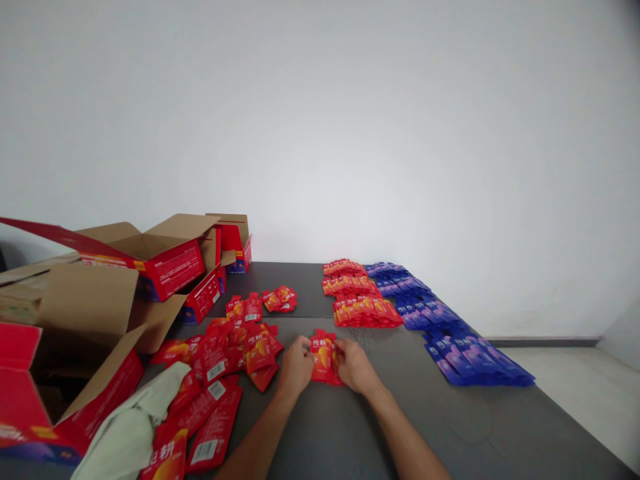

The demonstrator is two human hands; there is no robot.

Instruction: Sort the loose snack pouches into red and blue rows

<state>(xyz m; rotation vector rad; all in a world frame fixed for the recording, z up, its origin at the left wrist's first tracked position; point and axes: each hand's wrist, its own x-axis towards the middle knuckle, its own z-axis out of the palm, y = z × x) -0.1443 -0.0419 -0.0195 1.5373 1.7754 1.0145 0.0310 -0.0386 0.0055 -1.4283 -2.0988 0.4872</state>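
Two or so red pouches (321,360) with orange fruit pictures lie overlapped on the dark table, front side up. Along their left edge my left hand (298,367) is closed, thumb and fingers pinching the side. On the opposite edge my right hand (356,367) grips the pouches in the same way, its fingertips partly hidden behind the print. Just left of my left hand spreads a loose heap of red pouches (215,360), some with barcodes showing. Beyond my right hand, fanned rows of red pouches (367,311) rest on the table.
Fanned rows of blue-purple pouches (470,357) line the table's right edge. Open red cardboard boxes (175,270) crowd the left side, flaps sticking out. A pale cloth (133,427) lies at the front left. Behind the table (320,440) stands a white wall (320,133).
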